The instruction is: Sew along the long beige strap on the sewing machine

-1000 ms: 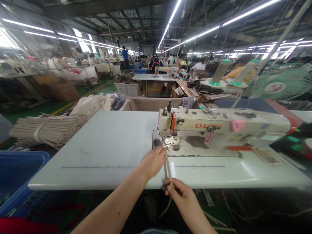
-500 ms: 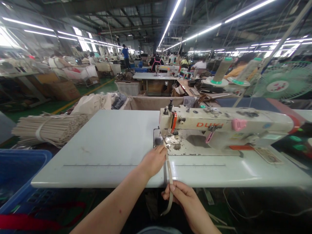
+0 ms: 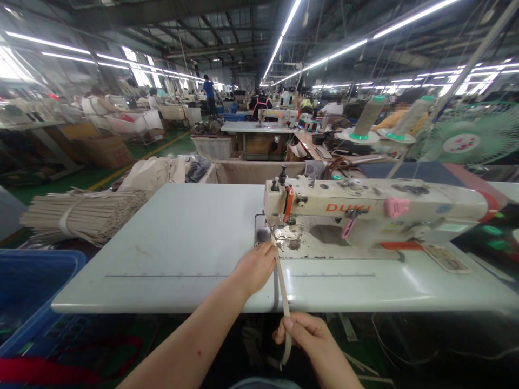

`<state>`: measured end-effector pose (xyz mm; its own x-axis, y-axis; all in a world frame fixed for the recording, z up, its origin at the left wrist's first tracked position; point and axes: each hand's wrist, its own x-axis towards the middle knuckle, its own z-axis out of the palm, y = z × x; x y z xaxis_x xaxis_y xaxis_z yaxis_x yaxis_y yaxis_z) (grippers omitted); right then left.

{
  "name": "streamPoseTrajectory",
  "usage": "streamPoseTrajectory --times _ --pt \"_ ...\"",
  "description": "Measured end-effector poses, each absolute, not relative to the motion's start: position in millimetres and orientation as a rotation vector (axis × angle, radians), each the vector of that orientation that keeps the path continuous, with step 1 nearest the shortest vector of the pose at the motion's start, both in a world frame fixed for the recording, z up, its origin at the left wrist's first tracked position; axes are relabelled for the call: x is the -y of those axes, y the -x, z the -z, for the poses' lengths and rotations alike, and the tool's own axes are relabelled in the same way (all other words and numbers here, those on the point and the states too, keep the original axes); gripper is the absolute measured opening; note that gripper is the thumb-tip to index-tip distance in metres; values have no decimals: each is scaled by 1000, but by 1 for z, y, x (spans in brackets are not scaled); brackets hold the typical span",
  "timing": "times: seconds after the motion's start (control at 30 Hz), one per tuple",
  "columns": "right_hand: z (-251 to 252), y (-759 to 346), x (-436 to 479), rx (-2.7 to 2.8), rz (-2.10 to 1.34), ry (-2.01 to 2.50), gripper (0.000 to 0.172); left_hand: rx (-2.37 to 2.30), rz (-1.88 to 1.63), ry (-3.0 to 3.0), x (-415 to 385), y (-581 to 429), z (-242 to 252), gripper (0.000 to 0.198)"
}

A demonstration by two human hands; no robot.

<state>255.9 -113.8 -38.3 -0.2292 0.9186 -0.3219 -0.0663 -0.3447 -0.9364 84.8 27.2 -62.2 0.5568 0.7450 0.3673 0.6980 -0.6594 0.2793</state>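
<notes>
A narrow beige fabric strap [image 3: 283,286] runs from under the needle area of the sewing machine [image 3: 316,202] down over the table's front edge. My left hand [image 3: 258,265] has its fingers closed on the strap just in front of the presser foot. Below the edge, my right hand [image 3: 303,330] pinches the strap between thumb and fingers, and its free end hangs beneath. Between the two hands the strap looks straight. The needle tip itself is too small to make out.
The pale table [image 3: 182,232] carries a printed ruler line. Left of it are a tied bundle of beige strips [image 3: 85,213] and a blue basket [image 3: 40,292]. Thread cones [image 3: 368,119] and a fan [image 3: 466,138] stand behind at right. Other people sit farther back.
My right hand has moved slightly down and right with the strap, which has become straighter. My left hand stays at nearly the same spot.
</notes>
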Motion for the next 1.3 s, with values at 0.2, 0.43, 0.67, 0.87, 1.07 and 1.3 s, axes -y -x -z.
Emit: streamPoseTrajectory --times 0.2,0.43,0.67,0.87,1.07,1.3 --pt "37 -256 117 1134 -1661 1275 48 -1250 -700 -2702 -28 -86 62 32" --pt "33 -255 118 1162 -1629 1287 47 -1244 -695 -2718 -29 -88 62 34" --pt "36 -258 118 1184 -1637 1281 47 -1276 -683 -2726 -28 -87 62 26" --pt "44 -257 119 1183 -1669 1232 41 -1249 -670 -2738 -25 -85 59 19" --pt "53 -257 114 1247 -1587 1265 40 -1238 -705 -2732 -26 -85 60 19" --pt "47 -251 113 959 -1728 1229 42 -1255 -722 -2723 -27 -86 63 21"
